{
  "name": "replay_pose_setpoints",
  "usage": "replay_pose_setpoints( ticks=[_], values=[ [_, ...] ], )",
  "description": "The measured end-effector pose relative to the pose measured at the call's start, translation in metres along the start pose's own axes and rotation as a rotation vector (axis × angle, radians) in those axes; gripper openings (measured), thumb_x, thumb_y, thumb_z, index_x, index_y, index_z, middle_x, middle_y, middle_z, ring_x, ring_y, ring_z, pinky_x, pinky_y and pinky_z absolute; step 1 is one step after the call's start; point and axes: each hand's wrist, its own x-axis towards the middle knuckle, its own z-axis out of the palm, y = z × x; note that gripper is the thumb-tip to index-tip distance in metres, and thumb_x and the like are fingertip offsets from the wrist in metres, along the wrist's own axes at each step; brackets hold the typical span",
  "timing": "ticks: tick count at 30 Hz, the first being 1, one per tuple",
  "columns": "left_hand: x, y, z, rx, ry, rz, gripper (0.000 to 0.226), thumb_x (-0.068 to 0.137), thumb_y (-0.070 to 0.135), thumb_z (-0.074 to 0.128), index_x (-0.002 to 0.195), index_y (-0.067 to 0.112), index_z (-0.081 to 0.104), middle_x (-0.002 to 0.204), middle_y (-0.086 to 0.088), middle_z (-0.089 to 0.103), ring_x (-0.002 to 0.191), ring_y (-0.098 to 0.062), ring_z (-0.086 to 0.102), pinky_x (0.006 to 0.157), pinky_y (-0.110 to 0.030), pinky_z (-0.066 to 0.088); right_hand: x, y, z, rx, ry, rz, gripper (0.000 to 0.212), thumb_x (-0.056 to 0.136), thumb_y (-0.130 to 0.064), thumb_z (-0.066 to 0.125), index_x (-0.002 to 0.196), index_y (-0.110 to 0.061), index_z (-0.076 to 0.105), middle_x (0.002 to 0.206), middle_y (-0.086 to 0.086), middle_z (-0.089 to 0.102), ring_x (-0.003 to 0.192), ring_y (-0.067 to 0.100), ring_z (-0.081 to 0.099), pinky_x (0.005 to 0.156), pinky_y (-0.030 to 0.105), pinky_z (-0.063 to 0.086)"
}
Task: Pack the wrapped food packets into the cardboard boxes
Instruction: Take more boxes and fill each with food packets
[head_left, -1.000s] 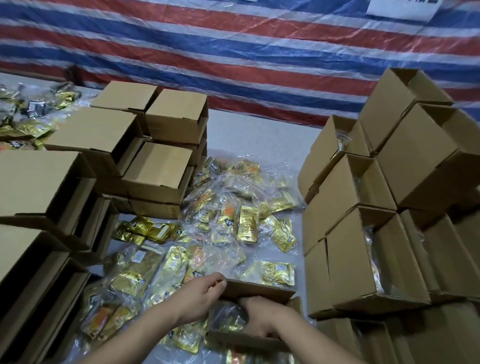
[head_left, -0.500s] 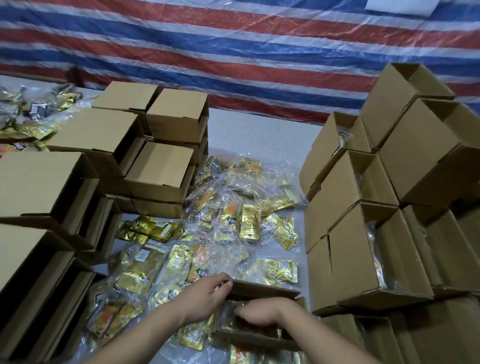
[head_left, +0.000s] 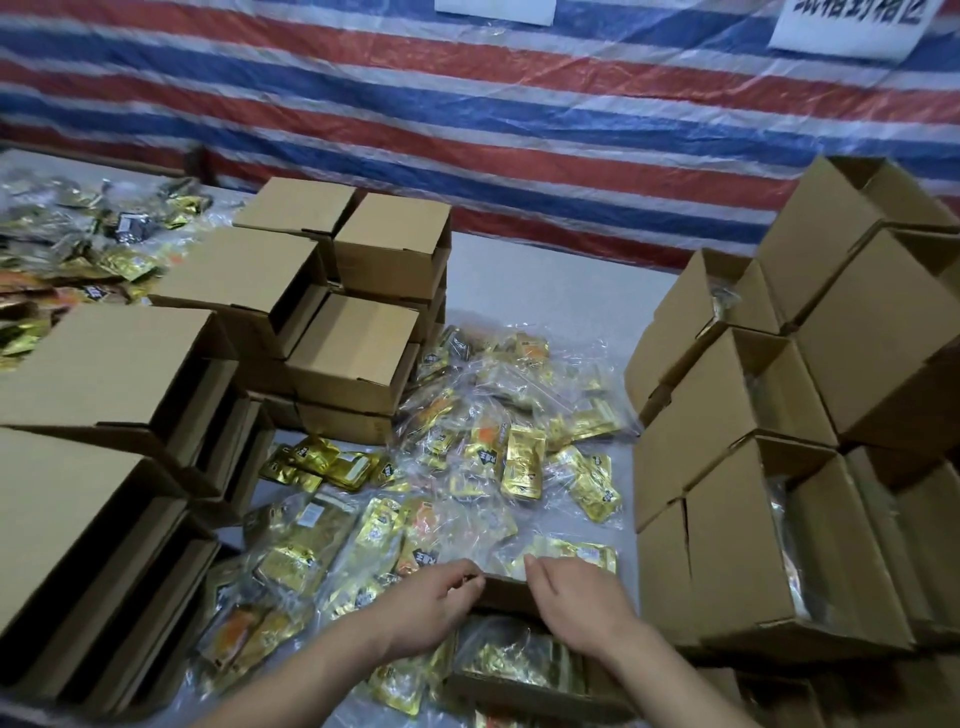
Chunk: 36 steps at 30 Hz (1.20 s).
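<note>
A person's left hand (head_left: 431, 605) and right hand (head_left: 576, 605) meet at the far wall of an open box (head_left: 511, 691) at the bottom centre of the frame, fingers curled over its upper edge, apparently gripping the flap (head_left: 506, 595) there, probably to fold it down over the load. The box already holds a clear bag of gold packets (head_left: 514, 657), so this one looks nearly ready to close.

Loose packets (head_left: 498, 457) lie heaped across the middle of the grey table (head_left: 545, 291), within easy reach of both hands. They are small gold foil sachets, some orange, bundled in crinkled clear plastic that catches the light.

At the left of the frame, boxes (head_left: 119, 364) lie stacked with their plain sides up. At the right, a stack of boxes (head_left: 748, 540) stands with openings facing right, plastic showing inside several, apparently filled ones set aside. A striped tarp (head_left: 467, 104) hangs behind.
</note>
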Motion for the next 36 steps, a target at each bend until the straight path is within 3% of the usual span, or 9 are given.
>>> replay_pose_setpoints(
  ticks=[3,6,9,14,17,20,26,31,36],
  values=[
    [-0.001,0.000,-0.001,-0.020,0.037,0.001,0.030,0.102,0.056,0.035,0.104,0.037,0.059,0.101,0.016,0.064,0.095,-0.001,0.058,0.089,-0.026,0.048,0.002,0.004,0.003,0.024,0.070,0.007,0.046,0.103,-0.053,0.019,0.084,-0.028,0.051,0.089,-0.003,0.062,0.087,0.021,0.061,0.077,0.037,0.047],
    [0.000,-0.013,-0.021,-0.081,0.330,-0.079,0.052,0.098,0.061,0.033,0.129,0.027,0.058,0.111,0.026,0.057,0.100,0.012,0.051,0.085,-0.008,0.041,0.003,0.013,-0.001,0.043,0.103,-0.009,0.047,0.103,-0.056,0.020,0.073,-0.028,0.044,0.077,-0.005,0.056,0.078,0.018,0.056,0.075,0.037,0.046],
    [0.011,-0.048,-0.057,0.196,0.566,-0.276,0.052,0.101,0.048,0.045,0.142,0.016,0.048,0.135,0.001,0.058,0.119,-0.014,0.056,0.102,-0.032,0.048,0.003,0.017,-0.005,0.056,0.167,-0.017,0.049,0.101,-0.059,0.020,0.069,-0.029,0.041,0.070,-0.007,0.050,0.069,0.011,0.050,0.069,0.036,0.043],
    [0.020,-0.104,-0.096,0.508,0.413,-0.707,0.085,0.090,0.066,0.052,0.150,0.012,0.024,0.148,-0.013,0.040,0.132,-0.029,0.044,0.104,-0.042,0.045,0.006,0.017,-0.008,0.132,0.215,-0.003,0.051,0.099,-0.060,0.020,0.070,-0.026,0.045,0.069,-0.003,0.054,0.066,0.008,0.052,0.067,0.033,0.045],
    [0.027,-0.126,-0.091,0.446,0.306,-0.783,0.090,0.092,0.049,0.057,0.157,0.014,0.006,0.152,-0.019,0.031,0.133,-0.034,0.041,0.103,-0.047,0.047,0.008,0.015,-0.013,0.197,0.228,0.014,0.053,0.097,-0.061,0.020,0.069,-0.023,0.044,0.067,-0.002,0.051,0.065,0.011,0.051,0.067,0.035,0.044],
    [0.033,-0.133,-0.080,0.540,0.215,-0.799,0.103,0.088,0.054,0.062,0.158,0.015,-0.002,0.150,-0.022,0.031,0.131,-0.033,0.042,0.100,-0.043,0.051,0.009,0.013,-0.018,0.214,0.219,0.000,0.051,0.097,-0.060,0.022,0.068,-0.023,0.042,0.067,-0.001,0.050,0.065,0.011,0.050,0.066,0.035,0.043],
    [0.034,-0.129,-0.078,0.548,0.323,-0.798,0.121,0.074,0.054,0.078,0.157,0.017,-0.003,0.144,-0.016,0.039,0.127,-0.028,0.046,0.097,-0.042,0.051,0.010,0.010,-0.019,0.184,0.208,-0.017,0.048,0.100,-0.057,0.026,0.068,-0.024,0.041,0.069,-0.002,0.051,0.066,0.010,0.050,0.067,0.034,0.044],
    [0.021,-0.121,-0.087,0.525,0.439,-0.725,0.107,0.082,0.055,0.068,0.157,0.019,0.001,0.119,-0.011,0.052,0.092,-0.017,0.059,0.077,-0.033,0.058,0.014,0.008,-0.023,0.222,0.224,-0.004,0.046,0.102,-0.053,0.031,0.067,-0.025,0.041,0.066,-0.004,0.049,0.063,0.009,0.049,0.064,0.032,0.043],
    [-0.008,-0.071,-0.114,0.226,0.578,-0.474,0.094,0.079,0.042,0.071,0.153,0.017,0.020,0.112,-0.007,0.065,0.080,-0.016,0.070,0.065,-0.034,0.060,0.018,-0.005,-0.032,0.392,0.252,0.015,0.046,0.100,-0.053,0.035,0.068,-0.024,0.050,0.064,-0.004,0.053,0.062,0.008,0.051,0.064,0.035,0.045]
  ],
)
